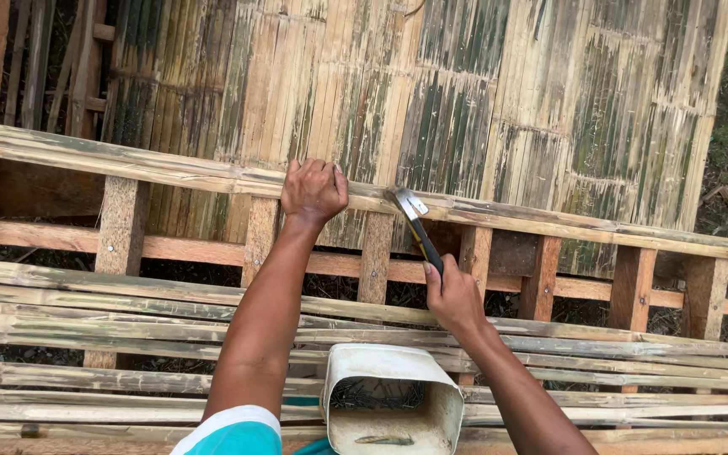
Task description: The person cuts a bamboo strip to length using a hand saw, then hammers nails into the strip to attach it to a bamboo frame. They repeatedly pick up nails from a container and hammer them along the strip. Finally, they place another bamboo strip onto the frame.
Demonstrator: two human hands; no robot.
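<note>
Left hand (313, 190): fingers curled over the long split-bamboo strip (170, 171), pressing it against the row of upright wooden posts (120, 224); nothing else in its grip. Right hand (453, 297): closed round the black-and-yellow handle of a metal-headed claw hammer (417, 221), whose head rests on the same strip, just right of the left hand. White square plastic tub (390, 398): near the person's body, between the forearms, open top, dark nails inside. Flattened green-and-tan bamboo panel (431, 109): lies beyond the strip. Further loose bamboo strips (86, 299): laid lengthwise across the frame, nearer the person
</note>
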